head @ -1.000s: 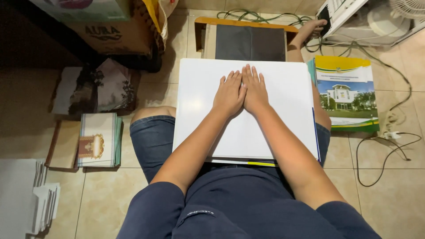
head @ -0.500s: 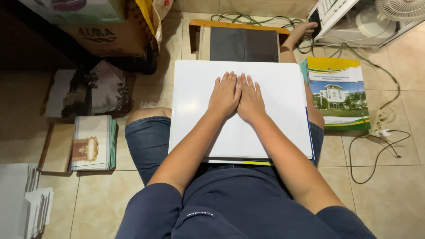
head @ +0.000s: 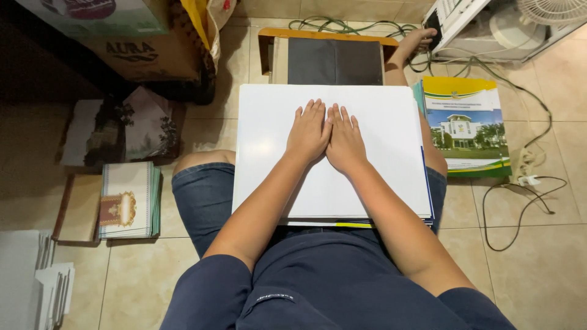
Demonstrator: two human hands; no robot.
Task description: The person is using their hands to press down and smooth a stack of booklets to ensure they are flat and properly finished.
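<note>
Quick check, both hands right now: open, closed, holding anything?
Left hand: open, flat on the white sheet, holding nothing.
Right hand: open, flat on the same sheet, holding nothing.

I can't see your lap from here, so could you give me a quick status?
Left hand and right hand flat, side by side on white sheet. Nothing gripped. Nothing on top.

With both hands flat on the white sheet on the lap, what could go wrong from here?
1. The large white sheet rests on a thin stack across the knees; pressure from the left hand and right hand might tip it off.
2. The sheet juts past the stack and could crease.
3. The black cable loop on the tiled floor could snag a foot.
</note>
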